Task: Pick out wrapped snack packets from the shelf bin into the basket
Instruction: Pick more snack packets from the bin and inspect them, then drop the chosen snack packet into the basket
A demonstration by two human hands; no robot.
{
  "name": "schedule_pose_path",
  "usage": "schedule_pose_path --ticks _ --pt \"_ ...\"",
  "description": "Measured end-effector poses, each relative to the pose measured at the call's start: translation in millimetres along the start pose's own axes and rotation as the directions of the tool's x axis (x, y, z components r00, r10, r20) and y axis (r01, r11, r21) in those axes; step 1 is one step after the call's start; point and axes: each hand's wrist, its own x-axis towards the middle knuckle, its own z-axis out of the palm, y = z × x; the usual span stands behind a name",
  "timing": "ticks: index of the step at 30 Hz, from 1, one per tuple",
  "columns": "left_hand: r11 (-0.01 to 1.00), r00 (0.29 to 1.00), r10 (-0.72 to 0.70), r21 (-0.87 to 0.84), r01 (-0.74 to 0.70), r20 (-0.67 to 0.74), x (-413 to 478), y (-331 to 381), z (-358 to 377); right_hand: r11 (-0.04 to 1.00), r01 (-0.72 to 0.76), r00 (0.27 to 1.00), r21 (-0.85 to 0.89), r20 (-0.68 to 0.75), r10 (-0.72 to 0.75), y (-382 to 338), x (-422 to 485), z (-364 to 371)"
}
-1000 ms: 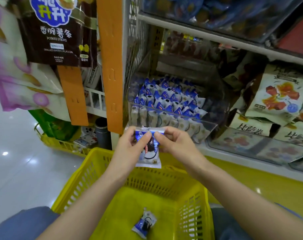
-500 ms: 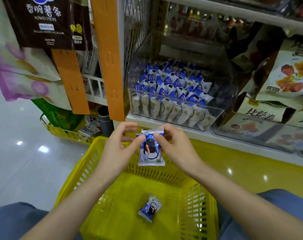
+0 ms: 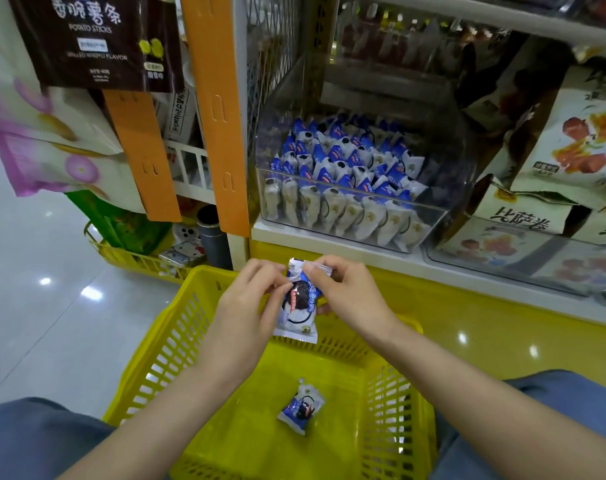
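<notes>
Left hand [image 3: 249, 306]: fingers pinch the held packet's left edge, covering it
Held packet [image 3: 299, 306]: upright above the basket [image 3: 163, 348], print blurred
Loose packet [image 3: 300, 407]: on the basket floor
Right hand [image 3: 346, 296]: fingers pinch the top seal
Shelf bin [image 3: 363, 216]: rear packets dim

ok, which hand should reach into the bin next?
Right, probably: the right hand is nearer the clear plastic shelf bin; the left hand also grips the blue-and-white wrapped packet and can drop it into the yellow plastic basket.

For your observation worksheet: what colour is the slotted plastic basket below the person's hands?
The slotted plastic basket is bright yellow all over, seen best in the head view.
</notes>
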Motion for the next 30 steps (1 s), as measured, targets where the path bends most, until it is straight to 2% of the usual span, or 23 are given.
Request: schedule_pose_path --ticks 3,7,11,13,15,17,20,21,23,26,28,30 --pt "0.968 0.982 -0.19 -0.165 0.191 0.023 -9.2 -0.9 5.7 0.998 0.042 0.998 -0.053 -0.034 -0.044 7.1 -3.1 2.0" --pt "0.822 0.909 -0.401 -0.393 0.412 0.114 -17.5 -2.6 11.1 0.979 0.111 0.993 -0.172 -0.018 -0.116 21.4 -8.1 5.1" --pt "0.704 0.835 -0.514 -0.461 0.541 0.195 -29.8 -9.9 18.7 0.99 0.075 0.997 -0.123 0.009 -0.075 40.7 -16.0 10.4" --pt "0.631 0.776 -0.59 -0.473 0.615 0.222 -38.8 -14.8 25.9 0.993 0.064 0.998 -0.103 0.022 -0.063 52.0 -20.3 11.3" --pt "0.571 0.726 -0.605 -0.456 0.682 0.328 -48.7 -18.4 34.4 0.996 0.043 0.999 -0.076 0.011 -0.042 63.6 -25.1 11.2" --pt "0.564 0.704 -0.551 -0.421 0.71 0.448 -59.3 -22.2 45.2 1.0 0.004 1.0 -0.01 0.008 -0.004 73.8 -30.0 11.2" --pt "0.559 0.665 -0.542 -0.37 0.742 0.514 -71.1 -31.7 62.4 0.999 -0.046 0.999 -0.01 0.004 0.046 90.4 -35.9 7.3" --pt "0.554 0.649 -0.56 -0.349 0.756 0.516 -74.1 -37.1 67.7 0.997 -0.042 0.999 -0.069 -0.029 0.04 97.4 -37.8 2.4" --pt "0.537 0.607 -0.602 -0.299 0.789 0.519 -80.9 -51.3 79.4 0.952 -0.053 0.988 -0.302 -0.157 0.005 116.5 -41.1 -14.8" --pt "0.517 0.529 -0.689 -0.176 0.838 0.495 -92.8 -77.4 100.5 0.718 -0.181 0.946 -0.672 -0.319 -0.06 150.7 -45.2 -50.7" --pt "0.488 0.474 -0.747 -0.101 0.867 0.466 -99.6 -95.9 117.0 0.619 -0.331 0.907 -0.712 -0.422 -0.001 170.4 -48.0 -68.1" --pt "0.438 0.409 -0.805 -0.035 0.898 0.431 -106.4 -115.4 133.3 0.669 -0.409 0.874 -0.621 -0.478 0.09 186.3 -51.2 -74.7"
